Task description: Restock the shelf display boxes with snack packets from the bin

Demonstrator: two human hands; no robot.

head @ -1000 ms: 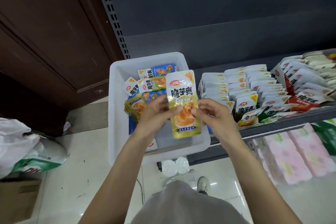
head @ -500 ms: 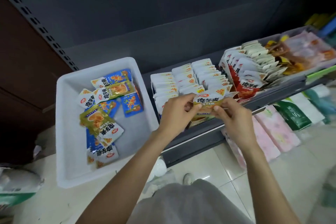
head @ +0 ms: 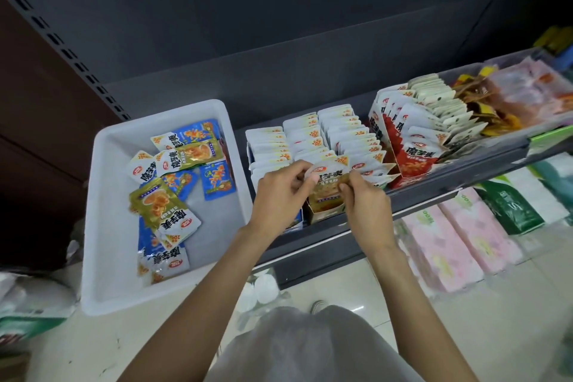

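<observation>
A gold snack packet (head: 328,185) stands upright at the front of a gold display box (head: 325,213) on the shelf. My left hand (head: 280,195) pinches its left top edge and my right hand (head: 366,203) pinches its right edge. The white bin (head: 108,220) sits to the left with several blue, gold and white packets (head: 173,183) loose inside. Rows of white-topped packets (head: 325,139) fill the boxes behind my hands.
A red display box (head: 412,158) of packets stands to the right, with orange and pink snacks (head: 527,93) beyond it. Pink tissue packs (head: 459,245) and green packs (head: 511,208) lie on the lower shelf. Bags (head: 28,304) sit on the floor at the left.
Both hands carried the gold packet from above the bin rightward to the shelf and lowered it into the front of the gold box. The view swung right.
</observation>
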